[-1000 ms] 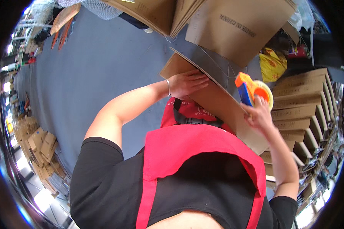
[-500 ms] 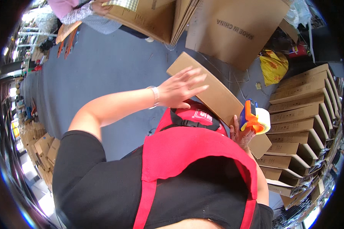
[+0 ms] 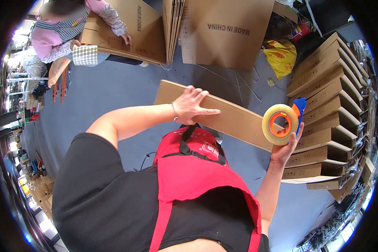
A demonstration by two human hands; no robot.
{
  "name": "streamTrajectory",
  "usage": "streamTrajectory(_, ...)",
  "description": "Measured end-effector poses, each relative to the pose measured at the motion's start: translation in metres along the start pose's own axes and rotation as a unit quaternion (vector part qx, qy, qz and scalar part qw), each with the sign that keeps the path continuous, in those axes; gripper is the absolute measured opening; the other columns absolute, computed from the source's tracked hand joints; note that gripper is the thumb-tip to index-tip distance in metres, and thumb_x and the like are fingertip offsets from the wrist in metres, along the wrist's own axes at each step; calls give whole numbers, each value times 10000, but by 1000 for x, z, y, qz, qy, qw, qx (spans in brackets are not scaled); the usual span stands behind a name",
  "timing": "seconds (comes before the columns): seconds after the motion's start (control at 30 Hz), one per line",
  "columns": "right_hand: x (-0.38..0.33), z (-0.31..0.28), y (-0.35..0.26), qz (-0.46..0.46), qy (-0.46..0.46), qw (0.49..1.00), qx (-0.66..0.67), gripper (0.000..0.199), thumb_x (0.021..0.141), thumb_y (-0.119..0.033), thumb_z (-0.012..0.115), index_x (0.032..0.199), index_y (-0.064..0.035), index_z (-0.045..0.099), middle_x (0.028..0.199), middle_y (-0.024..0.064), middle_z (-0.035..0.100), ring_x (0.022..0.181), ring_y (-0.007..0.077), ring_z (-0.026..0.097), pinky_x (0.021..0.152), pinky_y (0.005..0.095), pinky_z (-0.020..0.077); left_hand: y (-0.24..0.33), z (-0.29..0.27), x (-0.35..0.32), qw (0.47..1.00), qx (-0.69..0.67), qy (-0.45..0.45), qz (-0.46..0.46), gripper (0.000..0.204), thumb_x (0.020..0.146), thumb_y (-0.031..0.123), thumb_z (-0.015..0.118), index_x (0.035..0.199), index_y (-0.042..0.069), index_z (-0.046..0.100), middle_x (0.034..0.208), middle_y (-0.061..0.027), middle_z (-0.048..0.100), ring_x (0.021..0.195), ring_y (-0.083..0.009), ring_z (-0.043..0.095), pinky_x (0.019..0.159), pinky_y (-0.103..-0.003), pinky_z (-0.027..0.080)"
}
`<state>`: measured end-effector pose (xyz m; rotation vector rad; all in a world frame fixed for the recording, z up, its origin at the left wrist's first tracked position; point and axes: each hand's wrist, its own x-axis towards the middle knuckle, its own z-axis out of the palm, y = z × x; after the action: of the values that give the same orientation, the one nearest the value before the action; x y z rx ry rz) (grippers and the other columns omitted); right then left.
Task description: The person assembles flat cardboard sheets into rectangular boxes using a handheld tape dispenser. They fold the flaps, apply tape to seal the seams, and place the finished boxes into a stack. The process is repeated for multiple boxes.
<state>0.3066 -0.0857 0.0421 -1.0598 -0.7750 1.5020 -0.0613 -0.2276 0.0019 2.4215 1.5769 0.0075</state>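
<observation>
A long, narrow brown cardboard box (image 3: 235, 119) slants across in front of me, its left end farther away than its right. My left hand (image 3: 192, 105) lies on the box's left half, fingers spread and thumb stretched along its surface. At the right end, my right hand (image 3: 286, 149) is closed round a tape dispenser (image 3: 299, 105) with a blue and orange body. Its big roll of clear tape (image 3: 268, 126) faces me, covering part of the box's end. Whether the right hand also touches the box is hidden.
Folded brown cartons (image 3: 319, 122) stand in a row at right. Large flat cartons (image 3: 227, 33) lean at the far side, beside a yellow plastic bag (image 3: 280, 56). At far left another person (image 3: 56, 40) holds a sheet of round stickers (image 3: 85, 55). Loose straps (image 3: 239, 82) lie on the grey floor.
My left hand has settled onto the box after moving blurred above it. The box has swung flatter, and the dispenser has turned so its roll faces me. The other person has come further into view.
</observation>
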Motion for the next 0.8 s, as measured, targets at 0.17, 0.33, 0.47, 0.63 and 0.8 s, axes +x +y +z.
streamTrajectory(0.17,26,-52,67,131,-12,983,125,580,926,-248,615,1441,-6,500,1326,111,609,1226,232,608,1057,412,499,9,-10,-59,997,-13,-1,-79,1047,547,331,893,1499,459,476,1390,-235,451,1298,-399,421,1018,-546,341)
streamTrajectory(0.33,22,6,78,62,-50,993,89,669,865,-174,614,1482,24,450,1368,131,575,1267,248,576,1101,375,454,23,12,-54,983,18,-88,-158,1107,657,505,882,1605,322,340,1556,-288,275,1464,-458,243,1174,-635,184)
streamTrajectory(0.47,21,3,68,65,-37,993,86,695,847,-184,631,1482,32,452,1380,150,567,1266,260,572,1102,370,445,86,16,84,995,-49,-11,-88,1191,681,590,826,1630,145,262,1618,-298,219,1508,-444,230,1210,-624,152)
streamTrajectory(0.63,-24,-29,27,96,197,967,129,670,854,-231,632,1470,-13,486,1401,126,576,1266,264,580,1076,402,480,127,27,140,991,-99,26,-80,1127,673,400,860,1624,251,274,1576,-281,261,1450,-432,264,1190,-560,200)
streamTrajectory(0.8,-107,-78,26,12,382,871,309,491,863,-289,534,1300,-78,614,1349,98,652,1247,298,629,1051,495,524,115,27,125,992,-115,40,-24,1032,663,301,853,1562,442,367,1513,-259,318,1398,-432,302,1154,-543,251)
